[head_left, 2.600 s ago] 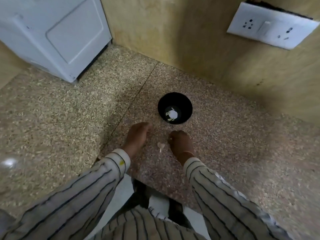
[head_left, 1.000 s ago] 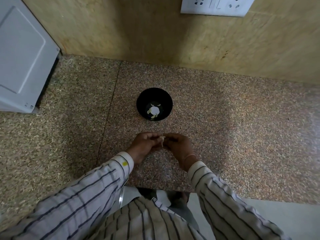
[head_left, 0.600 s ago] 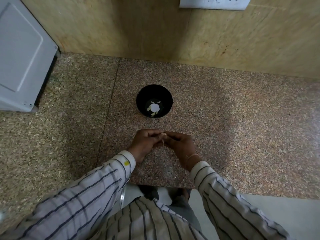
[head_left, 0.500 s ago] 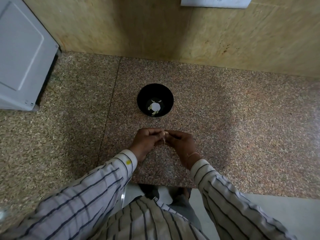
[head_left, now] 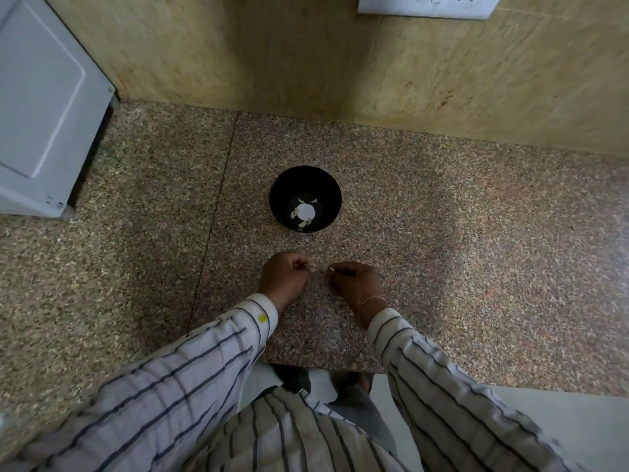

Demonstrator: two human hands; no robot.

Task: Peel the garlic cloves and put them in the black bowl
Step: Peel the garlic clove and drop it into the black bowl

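Note:
The black bowl stands on the speckled stone counter and holds several peeled garlic cloves around a white spot at its bottom. My two hands are just in front of the bowl, a small gap between them. My left hand has its fingers curled, thumb and forefinger pinched on the garlic clove, which is mostly hidden. My right hand pinches a small pale scrap of garlic skin at its fingertips.
A grey-white appliance stands at the back left. A wood-patterned wall with a white socket plate runs behind the bowl. The counter's front edge is below my wrists.
My hands, joined on the clove half a second ago, have pulled apart. Earlier still, the clove lay on the counter between them.

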